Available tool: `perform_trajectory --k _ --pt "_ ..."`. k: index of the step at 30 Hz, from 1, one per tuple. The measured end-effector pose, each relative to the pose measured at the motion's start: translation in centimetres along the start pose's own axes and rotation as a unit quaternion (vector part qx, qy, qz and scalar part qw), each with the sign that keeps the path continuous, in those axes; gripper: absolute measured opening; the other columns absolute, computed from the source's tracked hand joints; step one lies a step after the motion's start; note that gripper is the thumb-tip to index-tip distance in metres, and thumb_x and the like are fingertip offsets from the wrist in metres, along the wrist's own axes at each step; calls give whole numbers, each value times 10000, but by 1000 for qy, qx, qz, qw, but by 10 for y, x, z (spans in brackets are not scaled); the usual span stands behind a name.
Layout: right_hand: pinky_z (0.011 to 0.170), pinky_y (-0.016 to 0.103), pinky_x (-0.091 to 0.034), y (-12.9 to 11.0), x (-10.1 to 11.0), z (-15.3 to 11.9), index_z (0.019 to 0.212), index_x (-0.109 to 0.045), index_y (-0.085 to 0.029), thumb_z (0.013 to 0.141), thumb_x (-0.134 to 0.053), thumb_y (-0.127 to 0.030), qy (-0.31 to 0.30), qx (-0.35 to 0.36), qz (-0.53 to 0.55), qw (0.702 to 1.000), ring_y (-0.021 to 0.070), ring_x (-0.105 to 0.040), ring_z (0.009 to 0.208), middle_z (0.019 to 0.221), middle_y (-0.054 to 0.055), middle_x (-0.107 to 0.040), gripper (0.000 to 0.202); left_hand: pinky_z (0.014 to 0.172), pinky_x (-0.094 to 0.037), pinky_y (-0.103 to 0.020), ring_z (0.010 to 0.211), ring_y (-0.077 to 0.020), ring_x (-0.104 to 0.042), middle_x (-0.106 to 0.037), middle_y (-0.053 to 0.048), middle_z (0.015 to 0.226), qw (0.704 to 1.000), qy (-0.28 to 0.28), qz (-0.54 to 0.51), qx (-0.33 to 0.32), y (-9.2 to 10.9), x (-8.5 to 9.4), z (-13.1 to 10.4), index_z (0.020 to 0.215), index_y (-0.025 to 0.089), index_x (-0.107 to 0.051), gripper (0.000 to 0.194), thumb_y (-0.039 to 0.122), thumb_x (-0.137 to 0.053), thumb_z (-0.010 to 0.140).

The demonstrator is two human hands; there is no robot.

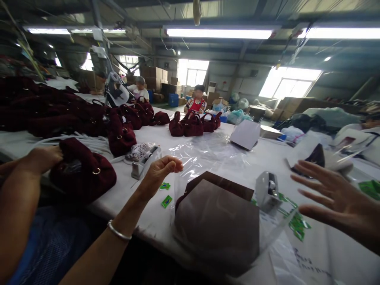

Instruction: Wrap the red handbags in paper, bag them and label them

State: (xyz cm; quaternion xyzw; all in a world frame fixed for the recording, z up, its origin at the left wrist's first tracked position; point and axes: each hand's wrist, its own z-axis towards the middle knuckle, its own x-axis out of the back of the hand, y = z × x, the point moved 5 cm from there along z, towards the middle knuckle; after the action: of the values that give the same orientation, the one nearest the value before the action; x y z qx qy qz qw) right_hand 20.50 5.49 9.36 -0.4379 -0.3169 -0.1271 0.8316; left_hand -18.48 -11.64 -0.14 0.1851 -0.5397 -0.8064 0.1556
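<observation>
My left hand (162, 170), with a silver bangle on its wrist, is pinched at the upper left corner of a clear plastic bag (178, 206). Inside that bag lies a dark brown, flat-sided piece (219, 221), with a maroon edge showing at its left. My right hand (335, 194) is raised to the right of the bag, fingers spread and holding nothing. A white tape dispenser (268, 190) stands between the bag and this hand. Small green packets (298, 225) lie below my right fingers, and a few more (166, 201) near my left hand.
At left, a co-worker's hand (47, 158) grips a maroon handbag (86, 170). Another tape dispenser (145, 162) sits beyond my left wrist. Several maroon bags (192, 124) and clear plastic sheets (204, 146) lie farther back on the white table (154, 221). Two people sit beyond.
</observation>
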Motion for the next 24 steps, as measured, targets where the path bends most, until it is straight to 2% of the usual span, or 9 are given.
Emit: perform_trajectory --k 1,3,6,10,12,14,17,20,24 --pt "685 378 -609 8 -6 -4 1308 -633 -342 658 -870 -391 -48 -45 62 996 350 -719 1008 1259 229 -667 693 848 -543 -342 826 -198 -676 -732 -68 872 1000 14 -8 4 -2 -1 0 894 157 -701 374 519 -742 808" --pt "695 375 -622 17 -20 -15 1155 -735 -324 710 -846 -355 -111 -120 142 976 340 -740 938 1133 209 -728 460 818 -536 -321 785 -178 -656 -714 -48 805 999 37 -17 2 -3 -4 2 819 155 -688 346 491 -763 791" --pt "719 344 -625 12 -28 -26 832 -818 -287 754 -814 -358 -81 -131 125 980 310 -757 847 944 158 -777 105 774 -527 -291 760 -156 -645 -703 -40 785 998 46 -52 -5 -3 -13 9 781 146 -664 338 464 -777 785" --pt "859 377 -609 -1 -18 -16 897 -816 -236 768 -804 -363 26 -144 146 978 305 -754 892 946 138 -781 181 703 -525 -255 700 -129 -652 -691 -18 752 987 91 -131 -17 4 -21 30 766 148 -627 370 466 -814 738" --pt "935 397 -584 -4 -10 -5 975 -795 -215 753 -813 -410 73 -124 173 974 296 -750 924 996 128 -776 296 660 -516 -236 683 -123 -658 -691 -9 760 981 114 -148 -56 14 -25 45 778 157 -614 381 477 -814 728" --pt "968 392 -572 -1 -7 3 1042 -765 -208 722 -822 -492 115 -91 208 967 284 -742 963 1055 119 -766 431 630 -508 -233 684 -132 -672 -701 -14 783 981 103 -139 -85 19 -32 58 805 166 -610 388 506 -788 744" --pt "914 406 -608 22 -31 4 1156 -696 -231 649 -866 -535 80 -118 298 944 300 -721 1032 1151 119 -739 615 637 -518 -253 670 -149 -680 -706 -24 759 992 56 -105 -51 8 -45 73 818 165 -611 395 508 -785 728" --pt "823 429 -646 51 -67 -5 1109 -698 -205 583 -912 -507 43 -183 345 920 327 -733 982 1109 132 -748 643 637 -513 -257 639 -142 -662 -692 -21 708 994 62 -91 0 -16 -48 78 803 157 -610 390 480 -799 694" --pt "814 410 -644 66 -79 -8 942 -756 -138 619 -875 -563 63 -188 287 937 297 -753 834 875 135 -770 546 642 -502 -246 624 -120 -638 -665 6 690 992 84 -95 3 -28 -41 81 826 157 -625 391 489 -786 697"
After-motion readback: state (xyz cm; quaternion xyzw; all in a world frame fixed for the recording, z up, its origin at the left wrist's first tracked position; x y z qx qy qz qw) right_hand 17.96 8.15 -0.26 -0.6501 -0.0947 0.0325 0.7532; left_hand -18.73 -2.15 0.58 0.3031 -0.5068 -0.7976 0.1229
